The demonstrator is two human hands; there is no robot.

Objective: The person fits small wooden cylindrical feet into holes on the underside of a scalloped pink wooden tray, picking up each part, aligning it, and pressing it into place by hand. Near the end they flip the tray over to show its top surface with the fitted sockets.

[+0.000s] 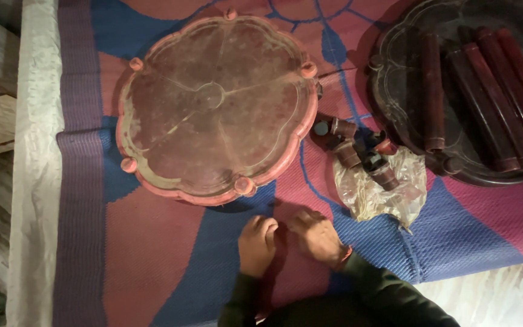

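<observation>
Both hands are resting on the mat (152,254) just below the pink tray (216,106): left hand (256,242) curled shut, right hand (317,236) loosely closed, grip unclear. Right of the tray, short tubes (358,148) are lying on a plastic bag (382,191); beyond, a dark tray (394,85) is holding long tubes (491,97).

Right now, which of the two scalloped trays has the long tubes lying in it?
The dark tray at upper right; red-brown tubes lie inside. The pink tray holds nothing.

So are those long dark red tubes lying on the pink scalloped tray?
No, the tubes lie on the dark tray at right; the pink tray holds nothing.
</observation>
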